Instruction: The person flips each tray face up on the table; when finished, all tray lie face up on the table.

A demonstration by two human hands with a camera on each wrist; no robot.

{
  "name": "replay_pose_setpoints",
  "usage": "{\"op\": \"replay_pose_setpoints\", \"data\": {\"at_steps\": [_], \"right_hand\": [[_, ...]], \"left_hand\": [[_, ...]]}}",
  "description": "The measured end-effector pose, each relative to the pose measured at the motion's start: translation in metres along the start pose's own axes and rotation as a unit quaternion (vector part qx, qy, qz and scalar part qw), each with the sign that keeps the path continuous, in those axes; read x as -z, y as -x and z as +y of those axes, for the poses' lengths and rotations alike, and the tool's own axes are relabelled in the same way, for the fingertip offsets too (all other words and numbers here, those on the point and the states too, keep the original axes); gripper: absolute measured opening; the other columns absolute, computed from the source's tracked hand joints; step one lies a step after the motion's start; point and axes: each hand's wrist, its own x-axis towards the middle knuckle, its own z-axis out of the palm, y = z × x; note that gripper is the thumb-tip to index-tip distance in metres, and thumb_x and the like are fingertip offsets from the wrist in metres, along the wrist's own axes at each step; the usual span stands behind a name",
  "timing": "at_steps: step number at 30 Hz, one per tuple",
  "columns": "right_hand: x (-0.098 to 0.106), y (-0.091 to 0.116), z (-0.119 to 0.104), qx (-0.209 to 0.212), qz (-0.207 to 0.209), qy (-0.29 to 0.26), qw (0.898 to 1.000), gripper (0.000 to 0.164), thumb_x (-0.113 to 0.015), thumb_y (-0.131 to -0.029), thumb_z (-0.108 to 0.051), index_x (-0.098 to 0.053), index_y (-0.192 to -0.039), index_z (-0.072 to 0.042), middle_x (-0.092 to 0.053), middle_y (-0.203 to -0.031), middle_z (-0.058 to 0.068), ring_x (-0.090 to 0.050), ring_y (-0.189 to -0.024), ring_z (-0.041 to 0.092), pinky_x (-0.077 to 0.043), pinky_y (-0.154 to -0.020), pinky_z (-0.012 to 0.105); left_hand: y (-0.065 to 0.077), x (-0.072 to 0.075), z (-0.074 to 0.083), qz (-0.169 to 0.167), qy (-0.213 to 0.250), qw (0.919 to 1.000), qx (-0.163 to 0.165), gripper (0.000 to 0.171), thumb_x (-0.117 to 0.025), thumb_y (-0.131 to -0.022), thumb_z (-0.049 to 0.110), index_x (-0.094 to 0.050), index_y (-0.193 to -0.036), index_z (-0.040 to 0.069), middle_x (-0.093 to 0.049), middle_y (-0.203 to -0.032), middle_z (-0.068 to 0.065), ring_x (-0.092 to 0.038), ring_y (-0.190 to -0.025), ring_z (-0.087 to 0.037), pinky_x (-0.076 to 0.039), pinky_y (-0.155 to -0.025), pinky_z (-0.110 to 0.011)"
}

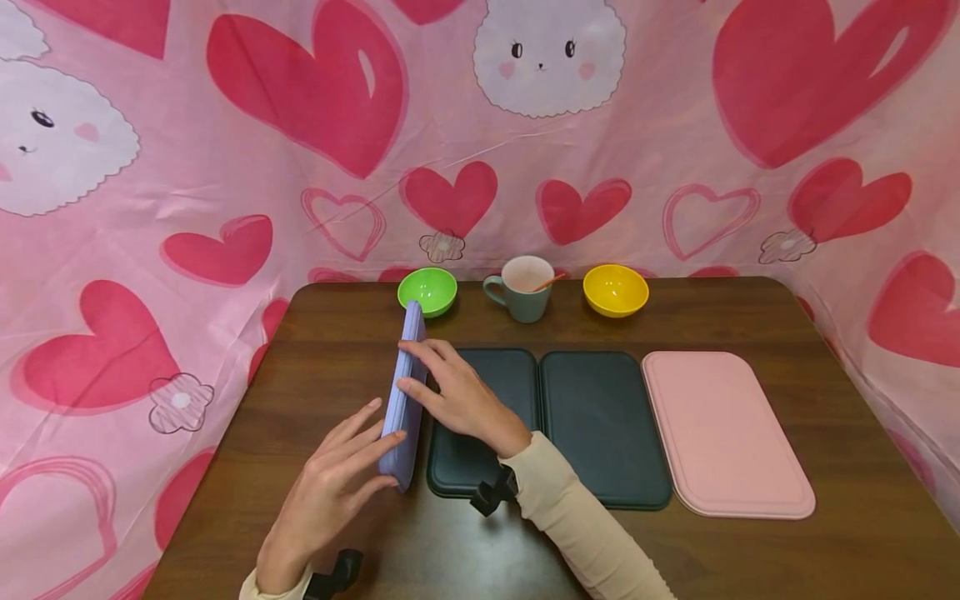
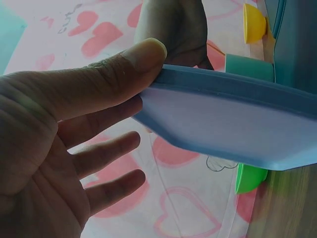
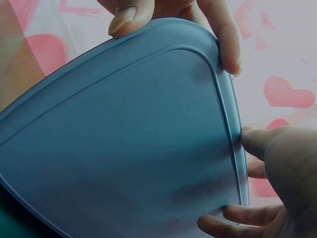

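Note:
A shallow lavender plastic tray (image 1: 402, 417) with rounded corners stands on its edge, tilted, just left of the dark trays. My left hand (image 1: 330, 479) pinches its near corner between thumb and forefinger; the other fingers are spread in the left wrist view. My right hand (image 1: 468, 396) grips the upper edge farther back. In the right wrist view, that hand's thumb is at the rim and its fingertips touch the tray's broad face (image 3: 124, 134). A dark green tray (image 1: 487, 450) lies flat under my right forearm, beside a second dark green tray (image 1: 603, 429).
A pink tray (image 1: 723, 433) lies flat at the right of the row. Behind stand a green bowl (image 1: 427, 287), a teal mug (image 1: 525, 300) with an orange stick (image 1: 550, 282) in it, and a yellow bowl (image 1: 616, 292). A heart-patterned cloth hangs behind the brown table (image 1: 322, 333).

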Motion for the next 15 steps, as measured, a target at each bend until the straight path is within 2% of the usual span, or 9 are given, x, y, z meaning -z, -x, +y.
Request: {"op": "replay_pose_setpoints", "data": {"at_steps": [6,10,15], "right_hand": [[0.0019,0.0024,0.0015,-0.003,0.001,-0.009,1.000,0.056,-0.056,-0.101,-0.041,-0.041,-0.153,-0.026,-0.053,-0.136,0.009,-0.060,-0.111,0.026,-0.053,-0.090,0.038],[0.0038,0.0029,0.0019,-0.002,0.006,-0.009,1.000,0.056,-0.057,-0.101,-0.040,-0.042,-0.152,-0.024,-0.056,-0.126,0.009,-0.060,-0.107,0.025,-0.051,-0.087,0.033],[0.0057,0.0038,0.0031,-0.007,0.006,-0.017,1.000,0.054,-0.057,-0.101,-0.041,-0.045,-0.150,-0.023,-0.059,-0.116,0.007,-0.060,-0.102,0.023,-0.049,-0.082,0.027]], "left_hand": [[-0.0019,-0.0003,0.0046,-0.013,-0.007,0.9998,0.010,0.062,-0.089,-0.065,0.018,-0.071,-0.124,0.016,-0.073,-0.124,-0.010,-0.049,-0.141,-0.021,-0.025,-0.117,-0.012],[-0.0032,-0.0019,0.0077,-0.025,-0.010,0.9995,0.013,0.063,-0.090,-0.065,0.017,-0.071,-0.125,0.017,-0.072,-0.125,-0.008,-0.052,-0.138,-0.024,-0.023,-0.117,-0.011],[-0.0059,-0.0045,0.0094,-0.027,-0.017,0.9995,0.001,0.065,-0.091,-0.063,0.014,-0.071,-0.125,0.017,-0.072,-0.125,-0.007,-0.055,-0.133,-0.028,-0.022,-0.120,-0.014]]}}
